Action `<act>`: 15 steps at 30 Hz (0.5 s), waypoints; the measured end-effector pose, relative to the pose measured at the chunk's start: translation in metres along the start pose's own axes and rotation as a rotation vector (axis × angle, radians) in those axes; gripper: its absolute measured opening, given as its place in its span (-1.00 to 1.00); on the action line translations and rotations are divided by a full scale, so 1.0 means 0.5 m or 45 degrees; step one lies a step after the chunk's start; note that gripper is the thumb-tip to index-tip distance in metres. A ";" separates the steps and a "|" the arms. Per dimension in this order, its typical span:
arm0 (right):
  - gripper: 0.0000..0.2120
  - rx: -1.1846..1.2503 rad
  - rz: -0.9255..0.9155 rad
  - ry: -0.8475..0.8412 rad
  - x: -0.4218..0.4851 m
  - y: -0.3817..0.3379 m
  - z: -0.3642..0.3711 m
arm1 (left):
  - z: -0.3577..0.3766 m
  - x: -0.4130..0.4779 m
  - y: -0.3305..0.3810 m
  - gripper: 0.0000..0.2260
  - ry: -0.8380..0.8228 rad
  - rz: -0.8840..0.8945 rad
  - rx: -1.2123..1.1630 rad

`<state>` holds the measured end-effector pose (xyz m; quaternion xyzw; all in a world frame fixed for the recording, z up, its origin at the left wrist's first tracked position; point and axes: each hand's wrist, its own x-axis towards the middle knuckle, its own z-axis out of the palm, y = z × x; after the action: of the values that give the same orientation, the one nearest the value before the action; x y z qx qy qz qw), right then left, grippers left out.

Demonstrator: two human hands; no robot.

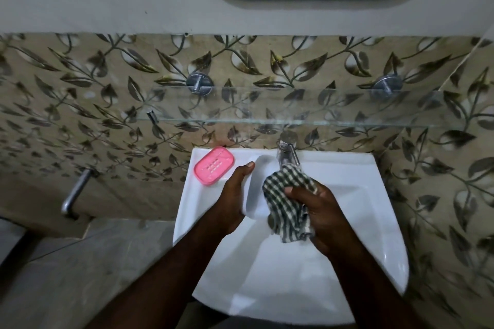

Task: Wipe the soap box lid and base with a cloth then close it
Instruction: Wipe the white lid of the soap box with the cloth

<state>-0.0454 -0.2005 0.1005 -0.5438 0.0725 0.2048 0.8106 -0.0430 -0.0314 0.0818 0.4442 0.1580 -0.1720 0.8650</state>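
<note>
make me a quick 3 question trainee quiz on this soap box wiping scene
1. True or false: the pink base lies on the sink rim, touched by neither hand.
2. Which hand grips the checked cloth? A) left B) right C) both
3. Fill in: the left hand holds the white ____ over the basin.

Key: 1 true. 2 B, the right hand. 3 lid.

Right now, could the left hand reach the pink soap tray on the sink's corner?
Probably yes. The pink soap tray lies just beside the left hand with nothing between, but that hand holds the white lid, so it would need freeing first.
</note>
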 end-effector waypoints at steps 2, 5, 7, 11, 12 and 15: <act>-0.74 -0.205 -0.017 0.009 0.000 0.007 0.021 | -0.003 -0.009 0.008 -0.64 -0.025 -0.035 0.008; -0.70 -0.340 -0.060 0.047 0.005 0.015 0.050 | -0.017 -0.017 0.018 -0.61 -0.049 -0.085 0.024; -0.69 -0.344 -0.076 0.051 0.010 0.012 0.072 | -0.021 -0.018 0.022 -0.63 -0.073 -0.074 0.083; -0.87 -0.247 -0.113 0.052 0.012 0.013 0.129 | -0.018 -0.020 0.015 -0.68 -0.086 0.034 0.156; -0.90 -0.292 -0.158 0.058 0.007 0.022 0.141 | -0.024 -0.019 0.014 -0.67 -0.087 0.074 0.154; -0.89 -0.667 -0.197 -0.094 -0.027 0.047 0.164 | -0.040 -0.018 0.030 -0.57 -0.046 0.110 0.129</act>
<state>-0.0760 -0.1218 0.1177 -0.7310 -0.0545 0.1737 0.6577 -0.0467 -0.0051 0.0853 0.4907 0.1141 -0.1503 0.8506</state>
